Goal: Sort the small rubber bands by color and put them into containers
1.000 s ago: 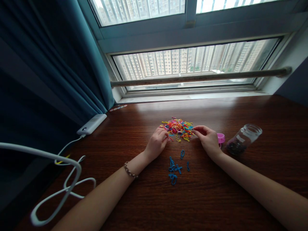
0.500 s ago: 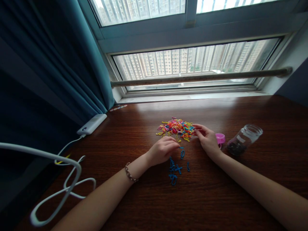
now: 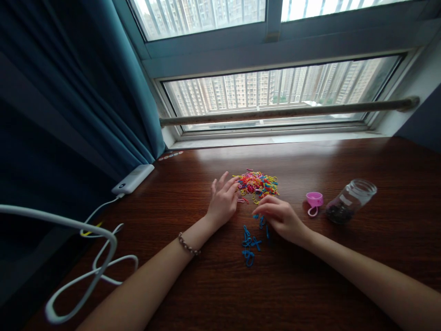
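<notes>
A heap of small multicoloured loops lies on the brown wooden table. My left hand rests at the heap's left edge, fingers spread and touching it. Just below the heap is my right hand, its thumb and fingertips pinched together at a small blue piece. Near those fingertips lies a blue loop. Closer to me several blue pieces form a loose group.
Right of my hands are a pink lid with a ring and a tilted clear jar holding dark contents. At the left lie a white power bank and a white cable. A window bar crosses behind.
My left hand has moved up to the heap's left edge and spread its fingers. My right hand has come from the heap's right side down to the blue pieces, uncovering the pink lid.
</notes>
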`<action>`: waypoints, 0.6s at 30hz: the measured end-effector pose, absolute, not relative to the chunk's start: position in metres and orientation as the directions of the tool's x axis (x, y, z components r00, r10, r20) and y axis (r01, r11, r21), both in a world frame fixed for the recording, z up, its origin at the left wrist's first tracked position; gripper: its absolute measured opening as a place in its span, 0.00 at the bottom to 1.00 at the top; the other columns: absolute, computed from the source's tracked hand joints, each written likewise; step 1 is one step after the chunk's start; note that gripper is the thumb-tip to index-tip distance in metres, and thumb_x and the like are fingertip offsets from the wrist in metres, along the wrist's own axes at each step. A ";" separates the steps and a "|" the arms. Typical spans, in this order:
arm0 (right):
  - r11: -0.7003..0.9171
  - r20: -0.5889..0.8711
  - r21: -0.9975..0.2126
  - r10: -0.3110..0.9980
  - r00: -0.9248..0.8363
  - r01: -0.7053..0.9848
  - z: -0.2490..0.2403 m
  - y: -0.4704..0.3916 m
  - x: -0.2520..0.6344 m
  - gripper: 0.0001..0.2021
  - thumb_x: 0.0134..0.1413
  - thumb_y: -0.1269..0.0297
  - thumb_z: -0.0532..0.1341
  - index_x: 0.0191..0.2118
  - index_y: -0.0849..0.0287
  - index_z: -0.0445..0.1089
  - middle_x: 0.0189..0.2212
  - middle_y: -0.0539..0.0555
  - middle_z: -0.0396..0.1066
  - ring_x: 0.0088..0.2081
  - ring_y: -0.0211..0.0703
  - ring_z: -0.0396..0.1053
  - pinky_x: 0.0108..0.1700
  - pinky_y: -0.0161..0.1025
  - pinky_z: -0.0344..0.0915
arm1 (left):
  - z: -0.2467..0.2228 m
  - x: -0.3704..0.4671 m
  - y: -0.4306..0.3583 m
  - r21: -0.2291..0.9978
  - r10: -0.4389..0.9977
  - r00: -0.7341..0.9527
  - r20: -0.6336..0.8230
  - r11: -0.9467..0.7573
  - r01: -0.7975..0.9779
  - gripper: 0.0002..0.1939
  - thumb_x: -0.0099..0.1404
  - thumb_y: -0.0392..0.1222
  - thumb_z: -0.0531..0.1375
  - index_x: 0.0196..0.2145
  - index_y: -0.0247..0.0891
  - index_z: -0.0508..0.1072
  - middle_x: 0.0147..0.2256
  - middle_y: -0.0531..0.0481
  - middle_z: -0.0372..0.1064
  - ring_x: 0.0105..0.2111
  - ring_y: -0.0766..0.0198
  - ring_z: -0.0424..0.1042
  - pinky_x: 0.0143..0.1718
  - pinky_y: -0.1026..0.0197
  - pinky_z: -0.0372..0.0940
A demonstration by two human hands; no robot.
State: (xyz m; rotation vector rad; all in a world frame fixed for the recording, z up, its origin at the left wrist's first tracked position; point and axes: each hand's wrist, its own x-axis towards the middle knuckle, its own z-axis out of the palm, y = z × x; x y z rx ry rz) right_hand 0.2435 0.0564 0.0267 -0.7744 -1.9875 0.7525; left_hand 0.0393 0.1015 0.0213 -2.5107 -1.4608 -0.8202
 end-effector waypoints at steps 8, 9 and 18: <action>0.698 0.577 -0.597 0.716 -0.393 0.396 0.021 0.060 0.243 0.13 0.50 0.77 0.53 0.37 0.56 0.71 0.36 0.55 0.70 0.40 0.42 0.66 0.43 0.42 0.63 | 0.010 0.038 0.116 0.176 0.892 0.389 0.232 -0.431 0.885 0.22 0.66 0.50 0.42 0.57 0.48 0.55 0.58 0.53 0.52 0.62 0.53 0.35 0.55 0.32 0.28; 0.686 0.594 -0.585 0.726 -0.347 0.432 0.019 0.064 0.245 0.13 0.50 0.77 0.53 0.36 0.56 0.71 0.35 0.55 0.71 0.40 0.43 0.66 0.44 0.43 0.63 | 0.011 0.038 0.116 0.179 0.891 0.394 0.224 -0.435 0.882 0.22 0.66 0.51 0.41 0.57 0.48 0.54 0.58 0.53 0.52 0.62 0.53 0.35 0.55 0.31 0.29; 0.557 0.551 -0.677 0.817 -0.169 0.481 0.012 0.077 0.255 0.14 0.48 0.77 0.53 0.33 0.56 0.73 0.34 0.53 0.72 0.40 0.43 0.67 0.45 0.42 0.63 | 0.011 0.036 0.114 0.237 0.877 0.382 0.291 -0.453 0.860 0.18 0.66 0.48 0.44 0.49 0.44 0.64 0.53 0.47 0.61 0.58 0.55 0.48 0.55 0.34 0.35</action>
